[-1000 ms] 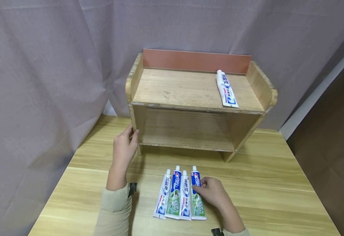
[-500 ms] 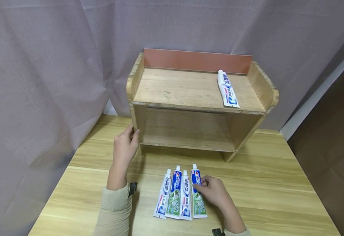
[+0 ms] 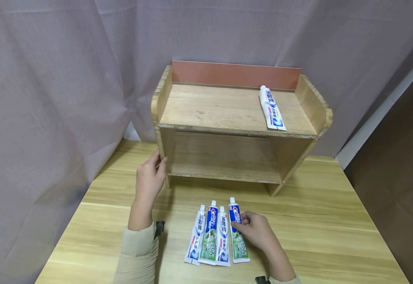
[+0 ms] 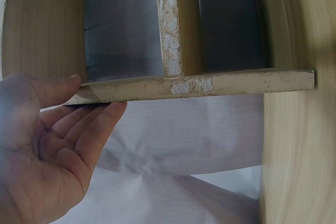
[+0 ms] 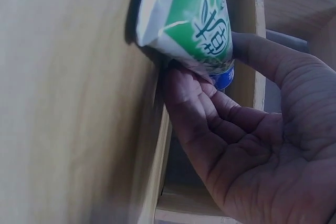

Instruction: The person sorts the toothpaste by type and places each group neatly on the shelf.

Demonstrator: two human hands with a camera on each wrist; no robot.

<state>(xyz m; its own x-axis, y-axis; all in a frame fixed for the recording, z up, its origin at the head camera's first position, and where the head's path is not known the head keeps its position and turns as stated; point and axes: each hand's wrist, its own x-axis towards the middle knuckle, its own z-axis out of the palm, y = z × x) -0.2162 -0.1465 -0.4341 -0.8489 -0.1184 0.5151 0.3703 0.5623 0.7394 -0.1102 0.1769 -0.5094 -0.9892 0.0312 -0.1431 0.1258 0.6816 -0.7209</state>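
Swinging out from its neighbour comes the end blue-and-green tube [image 3: 239, 244]: its flat end, right up against the next white tube [image 3: 223, 236] a second ago, now stands off with a narrow gap, and its cap edges toward the shelf unit [image 3: 206, 104]. And it's the right hand [image 3: 258, 230] doing the work, pinching that tube with the thumb on its printed face and fingers tucked at its side and underneath. Whether the whole tube is off the bench [image 3: 334, 221], I can't tell; the flat end looks very close to the surface.

Over on the other side, the left hand [image 3: 149, 177] hasn't budged, gripping the shelf unit's side panel [image 4: 247, 83] with thumb on one face and fingers on the other.

So, the score as it lies! One white tube is up on the upper shelf, call it the shelf tube [image 3: 272, 108], lying toward the right end, cap to the back by the reddish strip [image 3: 224, 73]. Down in front, that next white tube, the inner blue-and-green tube [image 3: 211, 234] and the far-left white tube [image 3: 196, 236] hold their places, flat ends together, caps fanned toward the shelf unit. One up, three lying on the bench, one in the fingers: early going, I'd judge, with most of the tubes still down here.
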